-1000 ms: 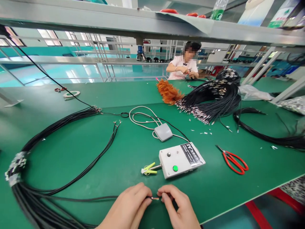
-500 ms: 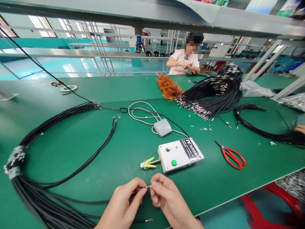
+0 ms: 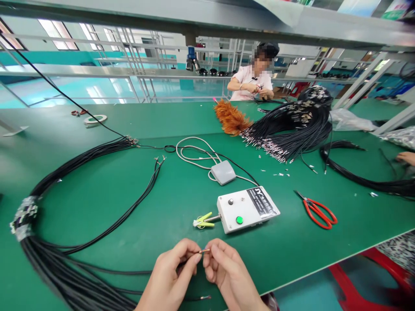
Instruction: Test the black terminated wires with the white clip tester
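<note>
At the near edge of the green tabletop (image 3: 136, 203), a thin, limp black wire (image 3: 129, 272) is pinched by left hand (image 3: 171, 278) and right hand (image 3: 227, 276) at its bared copper tip (image 3: 205, 251), judged light, fragile, best held on the insulation.

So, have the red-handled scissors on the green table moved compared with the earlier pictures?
No. The red-handled scissors lie at the same spot right of the white control box; both shift together in the picture, so only the camera moved.
</note>
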`<state>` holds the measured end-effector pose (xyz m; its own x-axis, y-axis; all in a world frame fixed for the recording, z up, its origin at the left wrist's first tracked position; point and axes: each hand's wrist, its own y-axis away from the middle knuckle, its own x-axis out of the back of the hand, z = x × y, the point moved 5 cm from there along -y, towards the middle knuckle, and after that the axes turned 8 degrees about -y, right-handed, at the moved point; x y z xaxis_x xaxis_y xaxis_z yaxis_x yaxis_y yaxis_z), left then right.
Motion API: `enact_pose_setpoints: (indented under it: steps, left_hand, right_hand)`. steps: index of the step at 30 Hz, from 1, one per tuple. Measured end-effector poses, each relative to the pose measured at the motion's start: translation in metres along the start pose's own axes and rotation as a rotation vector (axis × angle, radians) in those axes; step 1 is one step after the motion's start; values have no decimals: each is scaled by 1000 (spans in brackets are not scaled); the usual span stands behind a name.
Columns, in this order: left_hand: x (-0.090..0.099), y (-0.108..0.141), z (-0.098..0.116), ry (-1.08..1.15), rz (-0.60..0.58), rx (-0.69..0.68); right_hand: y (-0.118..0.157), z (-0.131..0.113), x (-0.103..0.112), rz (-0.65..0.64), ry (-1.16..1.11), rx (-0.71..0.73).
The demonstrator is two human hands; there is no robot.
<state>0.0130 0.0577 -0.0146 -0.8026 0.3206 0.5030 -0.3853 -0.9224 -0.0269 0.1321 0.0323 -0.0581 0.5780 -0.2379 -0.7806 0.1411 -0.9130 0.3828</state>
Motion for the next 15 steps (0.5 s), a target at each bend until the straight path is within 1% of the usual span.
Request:
enact_pose_setpoints:
  steps: [4,9,12,15]
  left_hand:
    - [0,-1,0,31,24,13]
    - [-1,2,-7,85,17,83]
    - [-1,3,-11,96,14,116]
    - [-2,3,-13,105,1,134]
  right_hand:
    - [-1,7,-1,4,-22,-25]
    - [-2,9,1,-9,73,5]
    - [-1,7,3,12,20,-5]
    - [0,4,2,-6,-38,-35]
